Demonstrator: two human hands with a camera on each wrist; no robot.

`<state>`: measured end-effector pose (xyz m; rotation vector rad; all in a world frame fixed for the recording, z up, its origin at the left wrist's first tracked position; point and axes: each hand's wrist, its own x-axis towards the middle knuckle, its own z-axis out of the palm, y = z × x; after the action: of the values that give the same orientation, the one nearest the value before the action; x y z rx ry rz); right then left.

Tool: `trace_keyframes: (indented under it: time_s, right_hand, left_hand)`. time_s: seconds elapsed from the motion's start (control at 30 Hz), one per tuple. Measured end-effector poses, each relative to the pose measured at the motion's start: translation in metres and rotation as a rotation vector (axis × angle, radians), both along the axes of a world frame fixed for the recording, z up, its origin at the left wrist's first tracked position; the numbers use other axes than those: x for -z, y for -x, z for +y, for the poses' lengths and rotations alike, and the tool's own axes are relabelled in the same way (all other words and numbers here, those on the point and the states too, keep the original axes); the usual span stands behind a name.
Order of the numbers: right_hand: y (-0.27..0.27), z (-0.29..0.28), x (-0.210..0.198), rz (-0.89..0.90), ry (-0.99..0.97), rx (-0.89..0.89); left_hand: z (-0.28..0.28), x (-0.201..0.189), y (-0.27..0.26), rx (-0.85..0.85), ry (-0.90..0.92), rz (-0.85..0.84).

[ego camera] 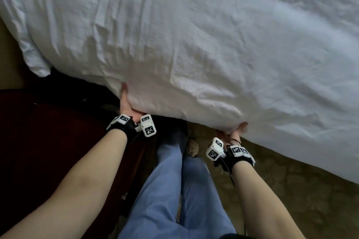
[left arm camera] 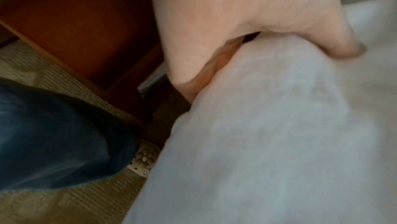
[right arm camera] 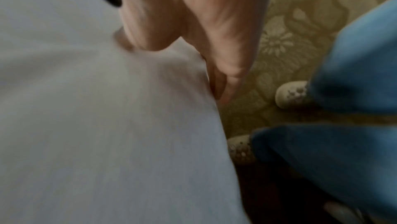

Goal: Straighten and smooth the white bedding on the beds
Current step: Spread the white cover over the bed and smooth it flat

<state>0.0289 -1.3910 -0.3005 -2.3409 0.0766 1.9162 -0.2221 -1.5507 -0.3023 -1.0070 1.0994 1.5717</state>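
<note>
A wrinkled white duvet (ego camera: pixel 194 34) covers the bed and fills the upper part of the head view. Its near edge (ego camera: pixel 174 110) is lifted between my two hands. My left hand (ego camera: pixel 126 102) grips that edge on the left, thumb on top and fingers curled beneath the white fabric (left arm camera: pixel 279 125); my left hand (left arm camera: pixel 236 28) shows this grip close up. My right hand (ego camera: pixel 233 131) grips the edge further right; in the right wrist view my right hand (right arm camera: pixel 193 28) pinches the white fabric (right arm camera: pixel 107 117), fingers tucked under it.
A dark red-brown wooden cabinet (ego camera: pixel 48 141) stands at the left, close beside the bed. Patterned olive carpet (ego camera: pixel 291 190) lies under the duvet's hanging edge. My legs in blue trousers (ego camera: pixel 174 190) and pale slippers (ego camera: pixel 192 148) stand between the cabinet and the bed.
</note>
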Motion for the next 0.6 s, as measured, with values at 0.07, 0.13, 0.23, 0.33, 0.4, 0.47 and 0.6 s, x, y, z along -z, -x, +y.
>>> trace_keyframes:
  time_s: [0.07,0.13,0.23,0.33,0.4,0.47,0.6]
  right_hand:
    - [0.003,-0.014,-0.001,-0.020,-0.004,0.073]
    - [0.002,-0.031,-0.010,-0.075,0.012,0.093]
    - [-0.016,-0.042,-0.022,-0.008,-0.104,0.094]
    - [-0.042,-0.042,-0.040,0.053,-0.125,-0.014]
    - [-0.058,-0.042,-0.047,0.085,-0.110,-0.135]
    - [-0.064,-0.042,-0.058,0.082,-0.111,-0.231]
    - [-0.062,-0.046,-0.067,0.052,-0.082,-0.289]
  left_hand:
    - [-0.019,-0.010,-0.012,-0.071,0.076,0.044]
    - [-0.037,-0.019,-0.023,-0.128,0.088,0.146]
    - [-0.053,-0.039,-0.030,-0.146,0.011,0.278]
    - [-0.059,-0.061,-0.008,-0.143,-0.038,0.325]
    - [-0.063,-0.076,0.017,-0.117,-0.011,0.357]
    - [-0.065,-0.090,0.042,-0.139,0.064,0.415]
    - [-0.077,-0.103,0.091,-0.053,0.269,0.426]
